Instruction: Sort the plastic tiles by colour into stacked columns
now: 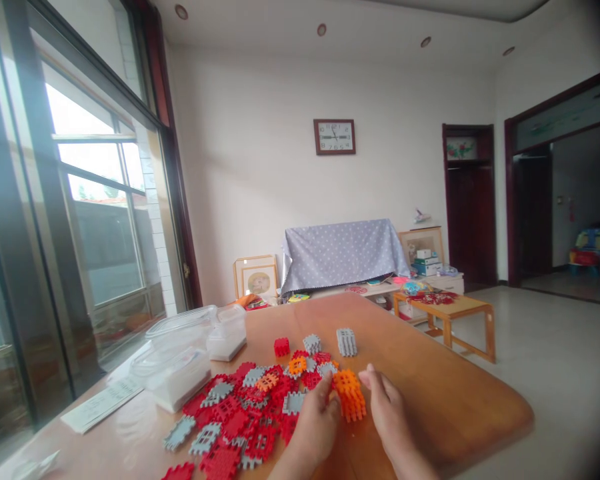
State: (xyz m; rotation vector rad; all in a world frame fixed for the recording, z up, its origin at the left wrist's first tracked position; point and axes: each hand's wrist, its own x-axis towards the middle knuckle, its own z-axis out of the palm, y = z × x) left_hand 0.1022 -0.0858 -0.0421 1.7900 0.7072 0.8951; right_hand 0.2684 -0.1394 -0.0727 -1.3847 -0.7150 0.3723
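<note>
A stack of orange interlocking plastic tiles, with notched edges and square holes, stands upright at the table's right-centre between my hands. My left hand is curled against the left side of the stack, its thumb up and its other fingers partly hidden. Just right of the stack is my right hand, thumb and fingers extended, with a narrow gap to the tiles. Left of my hands lies a loose pile of red tiles mixed with grey tiles and a few orange ones.
Behind the pile stand a small red stack, a short grey stack and a taller grey stack. Clear plastic containers and a paper booklet lie on the left of the wooden table. A low bench stands beyond.
</note>
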